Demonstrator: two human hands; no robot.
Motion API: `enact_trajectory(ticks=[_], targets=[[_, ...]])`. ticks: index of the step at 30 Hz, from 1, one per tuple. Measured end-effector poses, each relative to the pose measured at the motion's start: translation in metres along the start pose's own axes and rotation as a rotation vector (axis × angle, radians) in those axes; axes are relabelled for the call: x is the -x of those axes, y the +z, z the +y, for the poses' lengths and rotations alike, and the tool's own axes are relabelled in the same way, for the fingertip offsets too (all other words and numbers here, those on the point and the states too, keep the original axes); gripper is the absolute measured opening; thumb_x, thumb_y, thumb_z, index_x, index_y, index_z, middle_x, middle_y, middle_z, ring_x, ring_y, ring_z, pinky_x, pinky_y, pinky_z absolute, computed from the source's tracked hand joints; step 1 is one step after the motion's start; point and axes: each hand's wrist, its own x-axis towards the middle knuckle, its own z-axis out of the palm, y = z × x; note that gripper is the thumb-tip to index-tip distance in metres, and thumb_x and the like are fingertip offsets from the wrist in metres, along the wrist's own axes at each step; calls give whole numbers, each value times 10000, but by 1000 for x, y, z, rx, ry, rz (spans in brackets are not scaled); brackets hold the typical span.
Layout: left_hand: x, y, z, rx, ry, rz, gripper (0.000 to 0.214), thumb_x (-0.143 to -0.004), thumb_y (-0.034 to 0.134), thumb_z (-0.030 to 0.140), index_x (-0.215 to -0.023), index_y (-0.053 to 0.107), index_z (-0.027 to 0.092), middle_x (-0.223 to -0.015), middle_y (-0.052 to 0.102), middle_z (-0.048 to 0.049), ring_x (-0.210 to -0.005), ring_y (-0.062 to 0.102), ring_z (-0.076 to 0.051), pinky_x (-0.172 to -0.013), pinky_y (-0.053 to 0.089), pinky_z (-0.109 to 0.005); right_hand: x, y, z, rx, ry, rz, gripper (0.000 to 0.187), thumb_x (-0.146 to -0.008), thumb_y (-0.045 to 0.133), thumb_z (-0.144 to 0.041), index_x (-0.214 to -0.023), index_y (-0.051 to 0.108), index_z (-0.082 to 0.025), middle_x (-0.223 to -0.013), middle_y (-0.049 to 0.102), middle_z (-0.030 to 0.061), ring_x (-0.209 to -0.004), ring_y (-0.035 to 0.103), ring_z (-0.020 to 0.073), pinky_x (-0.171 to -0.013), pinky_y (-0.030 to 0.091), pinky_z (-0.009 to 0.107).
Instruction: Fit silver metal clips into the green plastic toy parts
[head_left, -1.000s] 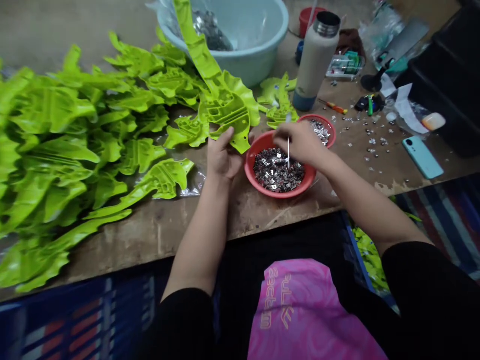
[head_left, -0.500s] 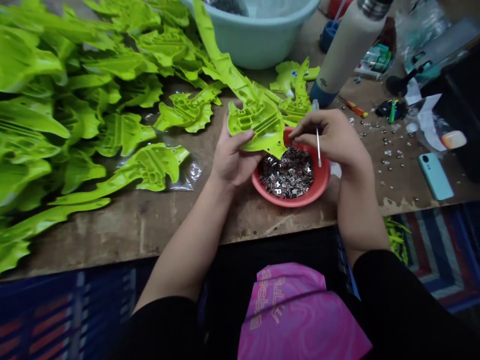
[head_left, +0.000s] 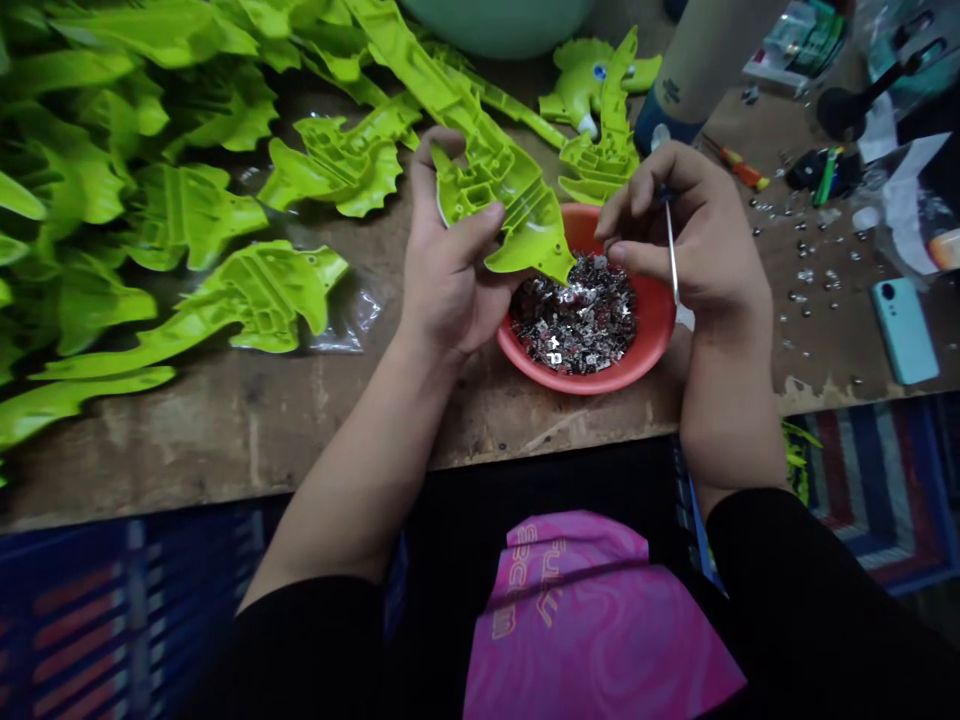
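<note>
My left hand (head_left: 459,255) grips a lime-green plastic shell half (head_left: 517,195), its ribbed inner side facing up, thumb across its edge. My right hand (head_left: 686,225) is closed around a thin screwdriver (head_left: 672,255), whose metal shaft points down toward my wrist. The right thumb and fingertips are bent close together over the bowl; whether a small part sits between them I cannot make out. Below both hands stands a red bowl (head_left: 581,383), holding many small shiny metal pieces (head_left: 577,325). The shell's pointed tip overlaps the bowl's left side.
More lime-green shells (head_left: 180,215) are heaped on the left. A pale green basin (head_left: 499,25) and a bottle (head_left: 675,110) stand at the back. To the right lie loose metal bits (head_left: 806,275), an orange-handled tool (head_left: 742,170) and a light-blue phone (head_left: 905,330).
The view has shifted, so the table's things sit higher. The shell in my left hand is turned somewhat, and my right fingers have spread slightly above the bowl with the screwdriver still held.
</note>
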Motion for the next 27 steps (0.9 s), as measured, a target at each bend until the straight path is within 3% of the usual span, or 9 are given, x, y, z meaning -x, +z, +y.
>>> enact_trajectory(ticks=[3,8,11,14,16,19,21,24,27], targets=[[1,1,-3,47,24,-52,512,-919,846,208,-1314,573,388,-1360,725,21,-1463,686,-356,-1147,673,-551,-3,3,1,42,15,56,447,-736,1027,-375,-881,608,-320,-930,785,-28,-956,750,211,-1145,634,458],[2,9,-8,154,104,-97,576,-837,945,295,-1275,588,403,-1376,724,32,-1502,645,-334,-1136,674,-475,-13,3,17,110,-152,160,528,-598,1082,-493,-750,593,-365,-790,789,-29,-845,782,272,-1019,704,523],[5,15,-7,130,78,-37,563,-848,917,302,-1288,578,396,-1356,715,14,-1502,646,-330,-1088,674,-437,-15,6,25,105,-250,207,495,-675,1053,-535,-765,599,-358,-831,827,-26,-849,803,253,-914,721,455],[10,21,-4,144,53,-62,552,-844,866,222,-1276,549,352,-1282,700,8,-1382,718,-289,-1047,652,-402,-13,13,28,46,-375,162,419,-773,1027,-457,-820,633,-323,-923,863,-2,-877,827,226,-835,710,395],[13,25,-2,162,36,-114,570,-812,874,214,-1252,536,344,-1219,701,12,-1276,756,-256,-1003,646,-374,-11,21,29,53,-381,173,438,-800,1018,-453,-834,611,-296,-952,859,14,-903,825,221,-879,707,409],[15,27,-2,134,27,-158,603,-776,946,313,-1220,540,360,-1160,730,8,-1189,769,-242,-941,651,-347,-8,31,33,212,-288,279,545,-797,986,-612,-846,548,-293,-991,810,9,-1022,796,233,-1055,674,491],[14,26,-2,119,40,-172,623,-768,979,380,-1212,543,368,-1148,748,5,-1171,771,-237,-926,650,-334,-7,35,37,312,-303,338,558,-827,928,-694,-859,542,-293,-994,775,5,-1081,784,246,-1107,648,536],[11,25,-4,128,53,-212,673,-748,1016,444,-1209,533,356,-1165,756,-5,-1196,770,-249,-911,649,-325,-5,37,39,399,-391,362,522,-911,829,-729,-873,551,-289,-980,755,7,-1089,790,251,-1083,657,545],[9,25,-7,141,53,-230,697,-754,1024,478,-1215,519,342,-1184,748,-15,-1211,769,-266,-890,648,-326,-2,33,34,485,-460,314,457,-959,807,-672,-869,576,-288,-984,784,13,-997,802,225,-980,695,470]])
